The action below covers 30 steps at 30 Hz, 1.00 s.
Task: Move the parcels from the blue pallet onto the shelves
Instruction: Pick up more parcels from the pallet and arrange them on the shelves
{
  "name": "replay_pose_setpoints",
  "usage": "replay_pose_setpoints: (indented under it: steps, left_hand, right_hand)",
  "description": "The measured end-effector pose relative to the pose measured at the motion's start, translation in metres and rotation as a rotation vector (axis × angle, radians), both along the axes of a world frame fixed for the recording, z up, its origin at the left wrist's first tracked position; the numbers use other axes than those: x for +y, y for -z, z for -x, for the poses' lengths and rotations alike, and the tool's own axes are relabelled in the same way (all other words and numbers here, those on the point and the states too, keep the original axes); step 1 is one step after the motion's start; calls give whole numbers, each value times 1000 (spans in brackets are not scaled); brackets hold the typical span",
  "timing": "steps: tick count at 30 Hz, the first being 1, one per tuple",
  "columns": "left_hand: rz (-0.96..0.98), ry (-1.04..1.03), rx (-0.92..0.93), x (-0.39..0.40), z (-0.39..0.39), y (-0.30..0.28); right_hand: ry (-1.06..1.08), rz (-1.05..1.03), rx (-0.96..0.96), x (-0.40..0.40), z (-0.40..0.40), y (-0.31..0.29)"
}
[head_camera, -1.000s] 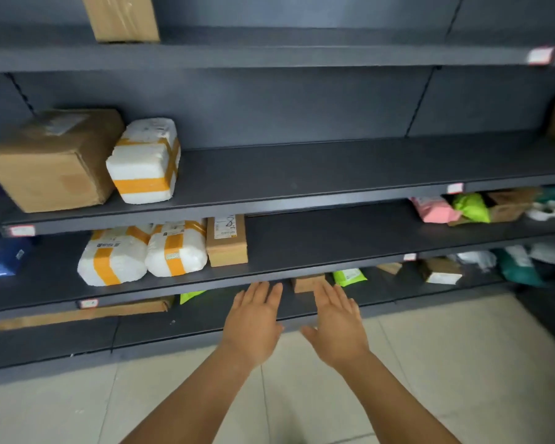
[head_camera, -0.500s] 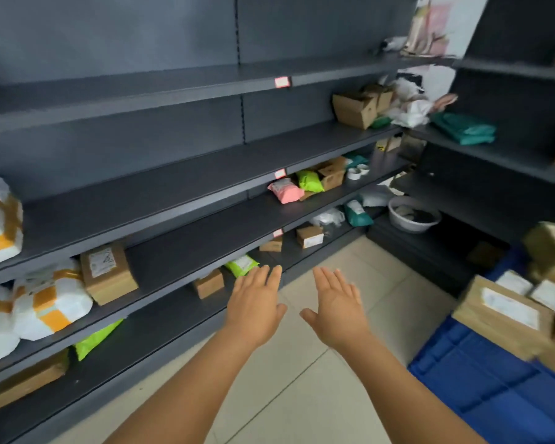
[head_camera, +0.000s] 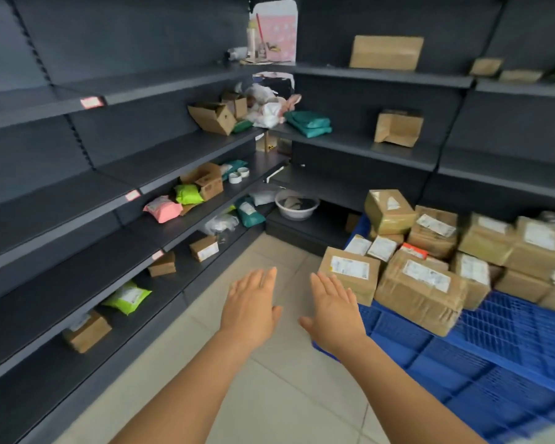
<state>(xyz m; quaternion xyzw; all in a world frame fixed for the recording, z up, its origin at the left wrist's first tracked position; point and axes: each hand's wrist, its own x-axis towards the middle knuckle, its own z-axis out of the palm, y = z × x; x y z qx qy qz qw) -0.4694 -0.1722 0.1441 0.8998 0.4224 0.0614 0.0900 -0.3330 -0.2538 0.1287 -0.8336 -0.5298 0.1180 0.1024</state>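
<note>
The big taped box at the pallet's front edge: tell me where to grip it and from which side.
Grip the big taped box by its two short ends, one hand per end, coming from the aisle side. It is long, lies flat with its label up, and its front face overhangs the blue pallet with nothing stacked on it.

Pale square floor tiles (head_camera: 269, 392) with thin grout lines run from 6 o'clock up toward the corner at 12 o'clock. Dark grey metal shelving (head_camera: 77, 193) lines the wall from 9 o'clock to 11 o'clock, in several tiers with perforated uprights and small pink price tags (head_camera: 92, 101) on the front edges. A second dark run (head_camera: 366, 145) fills 12 o'clock to 3 o'clock, meeting the first at a right angle. In the corner gap at 12 o'clock a pale wall patch with a pink patterned panel (head_camera: 281, 30) shows. A white basin (head_camera: 297, 208) sits on the low plinth near the corner. Light is even and soft.
</note>
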Motion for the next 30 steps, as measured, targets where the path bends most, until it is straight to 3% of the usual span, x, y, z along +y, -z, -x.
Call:
replay_pose_setpoints:
  steps: [14,30]
  left_hand:
    - [76,209,51,-50,-179,27]
    - [369,421,83,13,-379,117]
  right_hand:
    - [270,-24,103,-78,-160,22]
    - [694,18,351,-54,-331,83]
